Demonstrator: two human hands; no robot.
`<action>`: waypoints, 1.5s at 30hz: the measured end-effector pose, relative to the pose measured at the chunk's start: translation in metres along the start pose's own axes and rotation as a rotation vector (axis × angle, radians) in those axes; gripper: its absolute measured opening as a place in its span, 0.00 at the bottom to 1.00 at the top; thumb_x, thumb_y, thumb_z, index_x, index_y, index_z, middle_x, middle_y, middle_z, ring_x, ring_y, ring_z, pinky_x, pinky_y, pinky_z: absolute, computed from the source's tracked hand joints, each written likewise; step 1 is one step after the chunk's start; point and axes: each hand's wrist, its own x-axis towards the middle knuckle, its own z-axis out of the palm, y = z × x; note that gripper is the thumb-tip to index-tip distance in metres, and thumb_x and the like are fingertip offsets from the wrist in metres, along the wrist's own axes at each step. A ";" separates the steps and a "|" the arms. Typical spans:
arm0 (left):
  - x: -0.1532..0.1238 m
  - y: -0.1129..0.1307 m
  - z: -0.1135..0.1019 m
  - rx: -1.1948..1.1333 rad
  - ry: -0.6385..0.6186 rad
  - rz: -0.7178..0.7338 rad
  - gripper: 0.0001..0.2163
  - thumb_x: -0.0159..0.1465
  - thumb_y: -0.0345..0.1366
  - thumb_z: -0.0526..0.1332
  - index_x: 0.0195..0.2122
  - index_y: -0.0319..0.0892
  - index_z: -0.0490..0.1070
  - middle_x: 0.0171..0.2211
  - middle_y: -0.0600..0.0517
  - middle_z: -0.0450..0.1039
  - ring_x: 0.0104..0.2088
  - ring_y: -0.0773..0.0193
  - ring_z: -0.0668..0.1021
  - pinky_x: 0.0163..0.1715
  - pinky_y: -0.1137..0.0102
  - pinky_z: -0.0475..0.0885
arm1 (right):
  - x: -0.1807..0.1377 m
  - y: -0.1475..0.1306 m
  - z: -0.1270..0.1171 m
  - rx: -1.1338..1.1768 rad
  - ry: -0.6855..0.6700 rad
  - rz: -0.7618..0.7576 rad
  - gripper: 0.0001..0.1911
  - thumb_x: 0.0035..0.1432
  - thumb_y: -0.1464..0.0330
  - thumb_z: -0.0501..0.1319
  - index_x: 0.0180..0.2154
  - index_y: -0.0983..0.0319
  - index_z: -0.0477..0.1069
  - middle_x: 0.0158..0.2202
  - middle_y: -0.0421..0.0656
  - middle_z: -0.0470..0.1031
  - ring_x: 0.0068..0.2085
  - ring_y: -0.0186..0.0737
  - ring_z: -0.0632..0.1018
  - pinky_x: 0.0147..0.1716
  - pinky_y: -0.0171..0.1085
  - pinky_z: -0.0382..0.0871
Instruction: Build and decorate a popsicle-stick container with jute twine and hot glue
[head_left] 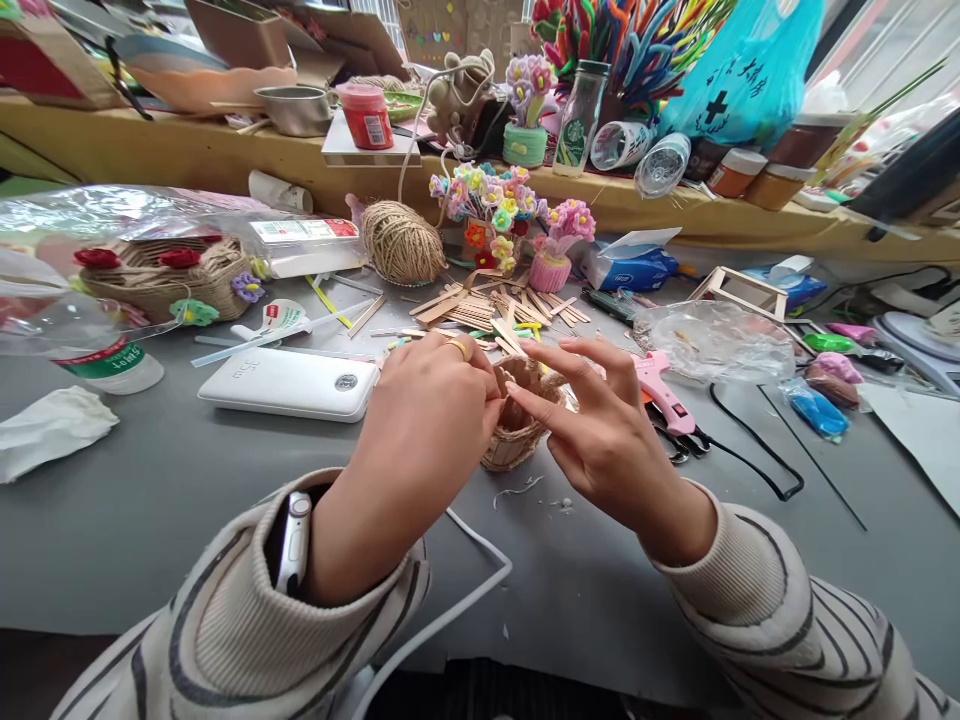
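Observation:
A small twine-wrapped basket (517, 440) stands on the grey table (150, 510) between my hands. My left hand (427, 440), with a gold ring on one finger, is curled around the basket's left side and grips its rim. My right hand (600, 430) pinches thumb and forefinger at the basket's opening, the other fingers spread out above it. What the pinch holds is too small to make out. Bits of twine (525, 492) lie on the table just in front of the basket.
A white power bank (289, 383) lies left of my hands and a pink glue gun (664, 392) to the right, its black cord (750, 450) trailing. Behind lie wooden sticks (487, 305), a ball of twine (403, 242), pipe-cleaner flowers (495, 200) and a larger basket (169, 275).

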 end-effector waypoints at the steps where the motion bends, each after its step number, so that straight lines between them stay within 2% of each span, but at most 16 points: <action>1: 0.000 -0.001 0.001 -0.008 0.009 0.008 0.10 0.59 0.35 0.56 0.28 0.43 0.77 0.35 0.50 0.75 0.38 0.57 0.72 0.41 0.62 0.64 | 0.000 0.000 0.000 0.001 0.001 0.000 0.15 0.57 0.73 0.53 0.45 0.60 0.71 0.56 0.47 0.63 0.55 0.47 0.59 0.56 0.56 0.53; 13: -0.002 -0.003 0.005 -0.060 0.097 0.047 0.10 0.58 0.33 0.57 0.25 0.43 0.77 0.32 0.50 0.75 0.35 0.57 0.72 0.40 0.59 0.66 | 0.000 -0.003 0.001 0.004 0.021 0.003 0.15 0.56 0.75 0.54 0.44 0.61 0.71 0.55 0.48 0.64 0.56 0.46 0.59 0.55 0.56 0.55; 19: -0.002 -0.006 0.004 -0.084 0.048 0.023 0.08 0.57 0.32 0.58 0.26 0.44 0.77 0.33 0.51 0.75 0.36 0.56 0.73 0.40 0.60 0.66 | -0.001 -0.004 0.003 0.009 0.034 0.001 0.15 0.56 0.76 0.53 0.45 0.62 0.71 0.55 0.48 0.64 0.56 0.47 0.58 0.55 0.56 0.56; 22: -0.001 -0.009 0.003 -0.108 0.007 0.003 0.08 0.57 0.31 0.58 0.26 0.45 0.77 0.33 0.51 0.75 0.37 0.57 0.73 0.39 0.62 0.67 | -0.002 -0.003 0.004 0.056 0.042 0.006 0.17 0.55 0.76 0.53 0.46 0.63 0.69 0.54 0.48 0.64 0.55 0.47 0.59 0.53 0.54 0.60; 28: 0.000 -0.004 0.001 -0.105 0.017 -0.016 0.06 0.56 0.33 0.60 0.27 0.45 0.77 0.34 0.51 0.74 0.38 0.56 0.73 0.40 0.60 0.67 | -0.006 0.002 -0.005 0.120 0.183 0.101 0.21 0.52 0.80 0.52 0.47 0.61 0.69 0.51 0.47 0.67 0.53 0.45 0.64 0.52 0.52 0.62; 31: 0.002 0.001 0.004 -0.061 0.019 -0.024 0.05 0.55 0.35 0.61 0.26 0.44 0.77 0.35 0.50 0.74 0.39 0.54 0.73 0.41 0.59 0.66 | -0.014 0.003 -0.010 0.119 0.242 0.161 0.20 0.51 0.81 0.52 0.42 0.60 0.72 0.49 0.46 0.69 0.51 0.46 0.65 0.52 0.53 0.61; 39: 0.007 0.003 0.004 0.012 -0.020 -0.039 0.07 0.56 0.33 0.58 0.25 0.42 0.76 0.35 0.47 0.75 0.39 0.52 0.73 0.40 0.58 0.66 | -0.052 0.002 -0.006 0.169 0.273 0.250 0.17 0.50 0.81 0.52 0.37 0.61 0.74 0.46 0.47 0.70 0.50 0.46 0.67 0.49 0.51 0.63; 45: 0.007 0.007 0.003 -0.003 -0.014 -0.042 0.09 0.56 0.33 0.56 0.24 0.42 0.76 0.35 0.48 0.74 0.37 0.53 0.73 0.38 0.59 0.66 | -0.066 0.004 -0.004 0.152 0.296 0.294 0.15 0.51 0.80 0.51 0.33 0.60 0.73 0.44 0.46 0.71 0.47 0.45 0.70 0.47 0.49 0.64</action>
